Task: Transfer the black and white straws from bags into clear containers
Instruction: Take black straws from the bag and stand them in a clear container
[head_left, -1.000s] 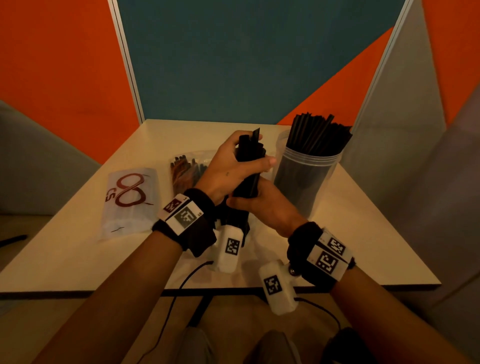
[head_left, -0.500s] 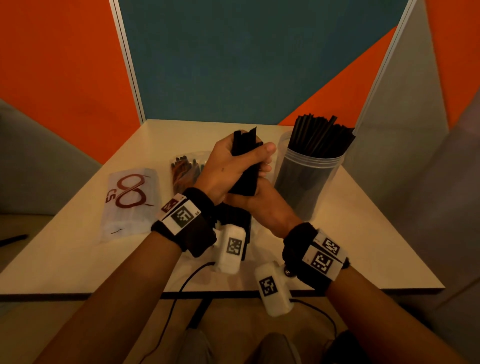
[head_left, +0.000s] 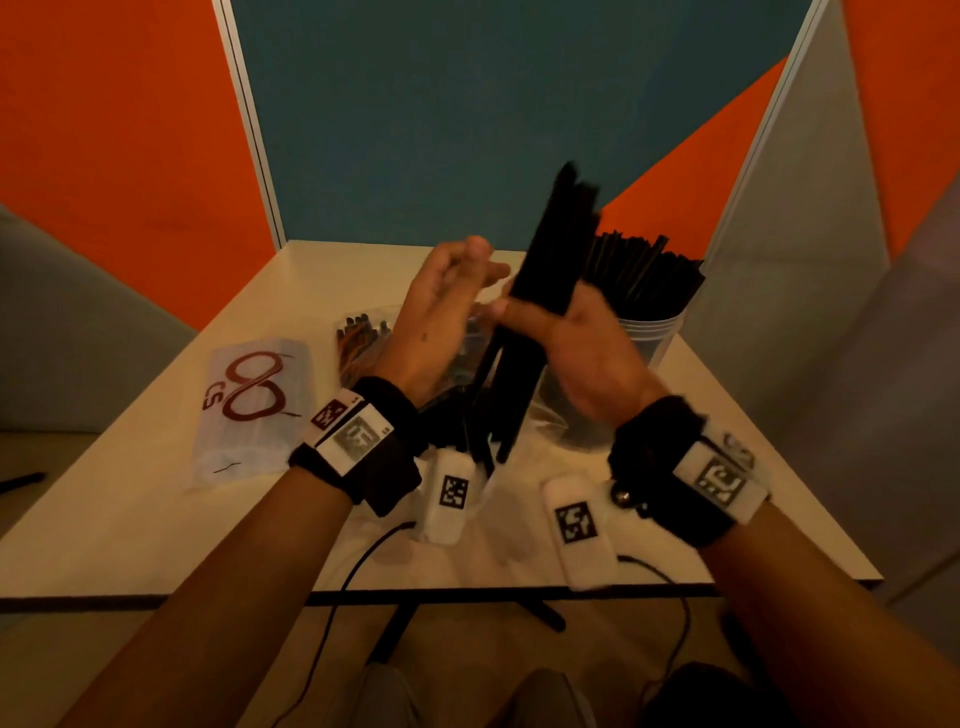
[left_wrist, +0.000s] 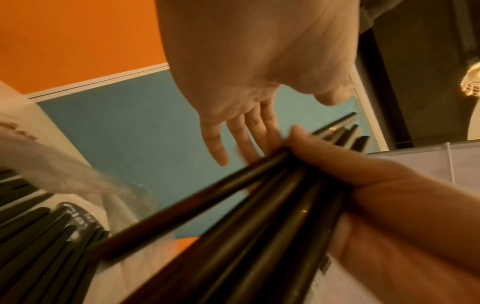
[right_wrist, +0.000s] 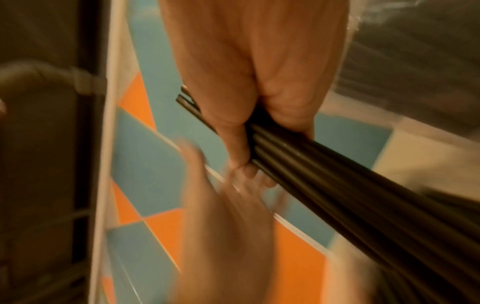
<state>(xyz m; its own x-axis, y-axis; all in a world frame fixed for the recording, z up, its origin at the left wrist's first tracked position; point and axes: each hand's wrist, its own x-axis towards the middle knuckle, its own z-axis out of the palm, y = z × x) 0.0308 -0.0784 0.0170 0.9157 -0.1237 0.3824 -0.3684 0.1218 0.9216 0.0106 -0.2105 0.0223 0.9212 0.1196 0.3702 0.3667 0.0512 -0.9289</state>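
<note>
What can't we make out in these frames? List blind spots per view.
- Head view: the clear container is partly covered by the right hand; how full it is cannot be told.
- Head view: the bag of coloured pieces is half covered by the left hand; contents unclear.
- Right wrist view: the left hand is motion-blurred; finger pose unreadable.
- All views: the count in the bundle of black straws is too blurred to tell.

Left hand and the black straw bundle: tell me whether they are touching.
Cannot tell. In the left wrist view the left hand's straight fingertips meet the black straw bundle edge, blurred; the head view suggests a gap.
</note>
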